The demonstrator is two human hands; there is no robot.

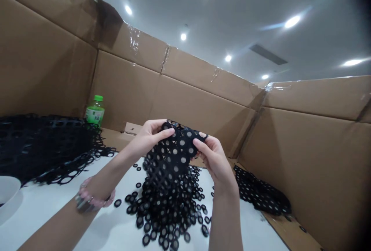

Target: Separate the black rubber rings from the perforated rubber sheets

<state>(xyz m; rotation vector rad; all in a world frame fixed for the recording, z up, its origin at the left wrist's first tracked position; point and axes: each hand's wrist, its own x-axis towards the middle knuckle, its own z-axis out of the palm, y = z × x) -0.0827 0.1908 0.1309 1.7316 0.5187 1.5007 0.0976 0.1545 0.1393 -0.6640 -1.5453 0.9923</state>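
Note:
My left hand (149, 137) and my right hand (213, 158) hold up a black sheet of joined rings with pale centres (176, 152), fingers pinched on its top edge at either side. The sheet hangs down toward the white table (52, 208). Below it lies a heap of loose black rings (169, 208), some scattered around. A pink bead bracelet and a watch sit on my left wrist (92, 198).
A large pile of emptied black mesh (43, 146) lies at the left. A green-capped bottle (95, 111) stands at the back left. Another black ring sheet (261, 193) lies at the right. Cardboard walls (203, 104) surround the table. A white bowl (7, 193) sits at the left edge.

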